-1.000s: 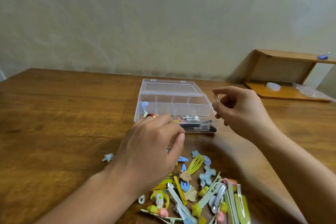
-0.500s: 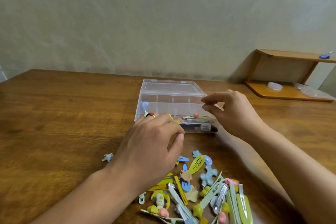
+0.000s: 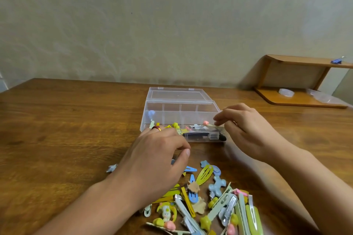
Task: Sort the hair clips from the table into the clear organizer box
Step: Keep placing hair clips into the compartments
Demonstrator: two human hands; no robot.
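The clear organizer box (image 3: 179,109) stands open on the wooden table (image 3: 66,129), its lid lying flat behind it. Several clips lie in its front compartments, among them a long black one (image 3: 194,134). My right hand (image 3: 248,129) pinches a thin clip with a pink tip (image 3: 206,122) over the box's front right compartment. My left hand (image 3: 158,160) is curled, palm down, on the near pile of coloured hair clips (image 3: 212,202). Its fingertips are hidden, so I cannot see whether it grips a clip.
A small pale star clip (image 3: 111,168) lies alone left of my left hand. A low wooden shelf (image 3: 298,99) stands at the back right against the wall, with a clear round thing and plastic bags on it. Bare wood stretches to the left.
My right hand has come down and to the left from mid-air to the box's front right compartment, carrying its clip. The left hand has stayed on the pile.
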